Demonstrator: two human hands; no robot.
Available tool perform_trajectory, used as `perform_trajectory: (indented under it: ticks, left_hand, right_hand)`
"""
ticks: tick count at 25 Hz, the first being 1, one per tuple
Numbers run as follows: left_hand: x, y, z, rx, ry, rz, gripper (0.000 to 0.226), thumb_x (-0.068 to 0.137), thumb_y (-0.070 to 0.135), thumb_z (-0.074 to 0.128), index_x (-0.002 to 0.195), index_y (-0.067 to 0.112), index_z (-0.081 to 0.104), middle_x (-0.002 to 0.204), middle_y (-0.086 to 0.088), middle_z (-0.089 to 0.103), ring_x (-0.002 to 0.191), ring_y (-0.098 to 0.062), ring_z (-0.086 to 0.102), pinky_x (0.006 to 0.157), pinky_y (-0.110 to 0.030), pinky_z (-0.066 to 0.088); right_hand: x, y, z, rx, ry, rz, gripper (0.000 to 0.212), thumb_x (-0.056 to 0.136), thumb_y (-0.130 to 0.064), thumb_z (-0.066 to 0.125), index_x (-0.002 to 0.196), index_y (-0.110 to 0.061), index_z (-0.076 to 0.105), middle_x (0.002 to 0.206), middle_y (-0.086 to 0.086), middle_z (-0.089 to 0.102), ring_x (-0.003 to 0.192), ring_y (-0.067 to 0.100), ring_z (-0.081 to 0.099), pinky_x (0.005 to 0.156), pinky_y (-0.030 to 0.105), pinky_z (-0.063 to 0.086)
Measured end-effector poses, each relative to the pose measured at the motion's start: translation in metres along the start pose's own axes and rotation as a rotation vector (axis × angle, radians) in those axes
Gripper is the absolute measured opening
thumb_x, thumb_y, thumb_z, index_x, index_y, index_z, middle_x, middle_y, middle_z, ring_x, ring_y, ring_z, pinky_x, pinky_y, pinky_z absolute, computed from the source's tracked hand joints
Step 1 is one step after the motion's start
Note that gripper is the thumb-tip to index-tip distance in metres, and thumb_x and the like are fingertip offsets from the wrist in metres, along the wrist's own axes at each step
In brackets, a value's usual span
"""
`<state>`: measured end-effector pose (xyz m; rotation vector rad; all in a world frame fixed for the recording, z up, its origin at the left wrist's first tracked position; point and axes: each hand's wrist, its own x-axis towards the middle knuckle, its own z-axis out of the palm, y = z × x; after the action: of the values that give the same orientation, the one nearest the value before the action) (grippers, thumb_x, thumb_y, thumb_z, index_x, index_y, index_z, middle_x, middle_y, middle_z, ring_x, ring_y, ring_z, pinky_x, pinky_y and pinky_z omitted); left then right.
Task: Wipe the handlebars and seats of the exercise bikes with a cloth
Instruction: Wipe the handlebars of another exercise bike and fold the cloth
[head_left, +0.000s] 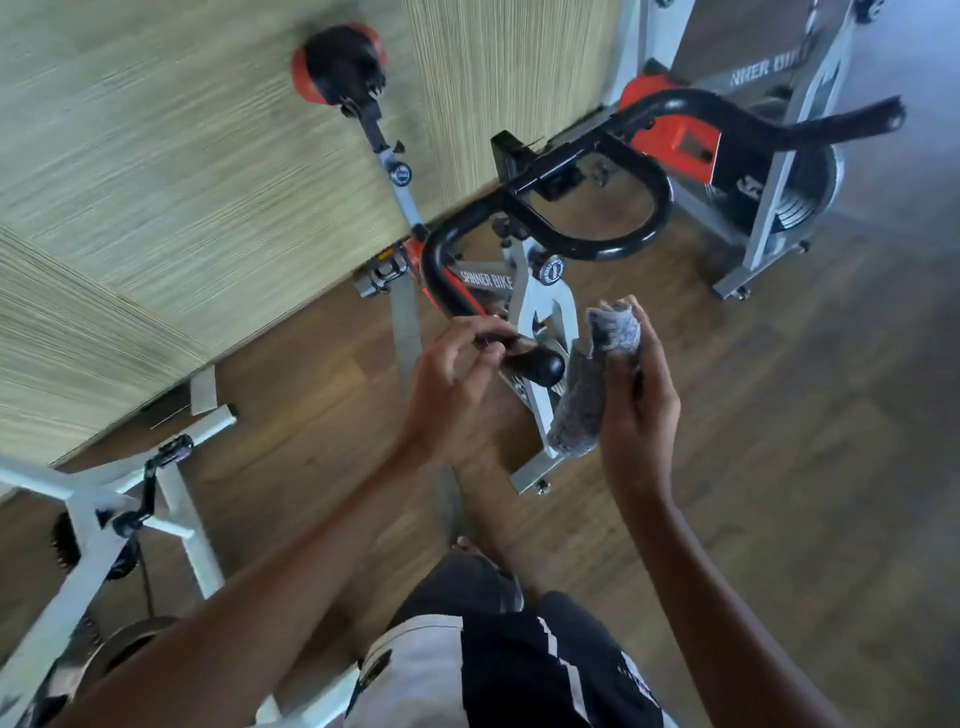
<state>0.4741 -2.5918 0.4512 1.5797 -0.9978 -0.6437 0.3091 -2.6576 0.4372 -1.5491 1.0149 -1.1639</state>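
Observation:
A black handlebar (587, 208) of a white and red exercise bike loops across the middle of the view. My left hand (457, 379) grips its near end, just behind the rounded black tip (545, 366). My right hand (636, 405) holds a grey speckled cloth (587, 395) a little to the right of that tip, apart from the bar. The cloth hangs down from my fingers. The bike's black and red seat (340, 65) stands on its post at the top, near the wall.
A second bike (779, 171) with a red guard stands at the upper right. A third white bike frame (104, 519) with pedals is at the lower left. A pale textured wall (156, 208) fills the upper left. The floor (805, 415) is brown wood.

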Motion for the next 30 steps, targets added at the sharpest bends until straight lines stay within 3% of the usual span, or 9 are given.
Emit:
perform_trajectory:
  ticks: [3,6,9,12,15,20,24,26,30]
  left_hand:
    - [0.006,0.003,-0.007,-0.008,-0.046,0.021,0.02,0.087,0.014,0.06,0.098,0.025,0.072,0.107,-0.008,0.071,0.109,-0.027,0.065,0.101,-0.056,0.045]
    - [0.008,-0.004,-0.01,0.016,-0.096,0.082,0.017,0.088,0.018,0.061,0.102,0.018,0.071,0.108,-0.006,0.071,0.111,-0.024,0.064,0.104,-0.054,0.044]
    - [0.016,-0.011,-0.013,0.013,-0.137,0.142,0.021,0.088,0.022,0.061,0.103,0.009,0.07,0.107,-0.005,0.071,0.11,-0.027,0.064,0.102,-0.054,0.046]
    - [0.025,-0.022,-0.011,0.019,-0.156,0.275,0.02,0.088,0.016,0.059,0.099,0.001,0.068,0.097,-0.001,0.07,0.093,-0.018,0.066,0.082,-0.034,0.054]
    - [0.033,-0.031,0.0,-0.009,-0.102,0.511,0.019,0.091,0.018,0.052,0.09,0.002,0.061,0.083,0.012,0.062,0.078,-0.001,0.059,0.065,-0.018,0.047]
    - [0.047,-0.048,0.01,-0.015,-0.026,0.815,0.022,0.092,0.016,0.047,0.071,0.016,0.043,0.061,0.013,0.037,0.058,-0.008,0.035,0.059,-0.026,0.029]
    - [0.051,-0.052,0.014,-0.099,0.017,0.875,0.028,0.083,0.014,0.049,0.061,0.007,0.033,0.058,-0.001,0.029,0.06,-0.015,0.028,0.057,-0.032,0.024]
    - [0.051,-0.054,0.013,-0.121,-0.003,0.925,0.032,0.084,0.019,0.052,0.063,0.001,0.034,0.063,-0.01,0.027,0.063,-0.02,0.027,0.059,-0.037,0.024]
    - [0.065,-0.06,0.005,-0.129,-0.088,1.016,0.04,0.086,0.028,0.056,0.065,-0.001,0.038,0.065,-0.009,0.032,0.064,-0.02,0.032,0.06,-0.036,0.027]
  right_hand:
    - [-0.027,0.002,0.013,0.034,-0.039,-0.076,0.044,0.104,-0.004,0.043,0.145,-0.02,0.043,0.155,0.005,0.042,0.146,0.016,0.037,0.119,0.045,0.033]
    - [-0.036,0.011,0.035,0.033,-0.007,-0.173,0.045,0.104,0.001,0.038,0.148,-0.007,0.039,0.158,0.009,0.034,0.15,0.019,0.029,0.122,0.04,0.026]
    - [-0.039,0.017,0.049,0.067,0.019,-0.275,0.046,0.107,-0.009,0.033,0.152,-0.014,0.029,0.16,0.006,0.029,0.151,0.019,0.025,0.123,0.036,0.023]
    - [-0.044,0.032,0.059,0.1,0.057,-0.407,0.049,0.106,-0.017,0.034,0.153,-0.023,0.02,0.161,0.009,0.023,0.152,0.025,0.022,0.123,0.042,0.023]
    - [-0.023,0.051,0.085,0.132,0.14,-0.583,0.057,0.103,-0.011,0.035,0.156,-0.016,0.016,0.159,0.02,0.015,0.152,0.032,0.018,0.123,0.049,0.02]
    - [0.028,0.07,0.124,0.282,0.378,-0.979,0.055,0.106,-0.023,0.035,0.152,-0.007,0.008,0.161,0.019,0.016,0.151,0.033,0.014,0.119,0.063,0.019]
    - [0.044,0.072,0.135,0.329,0.543,-1.172,0.053,0.102,0.001,0.037,0.149,0.008,0.013,0.155,0.009,0.022,0.148,0.018,0.016,0.123,0.04,0.018]
    - [0.044,0.073,0.141,0.369,0.598,-1.193,0.052,0.103,0.001,0.037,0.151,0.007,0.016,0.153,0.001,0.02,0.148,0.009,0.016,0.121,0.03,0.017]
    - [0.053,0.07,0.147,0.432,0.665,-1.234,0.052,0.106,-0.005,0.037,0.153,-0.008,0.017,0.157,-0.005,0.021,0.151,0.011,0.018,0.122,0.033,0.02]
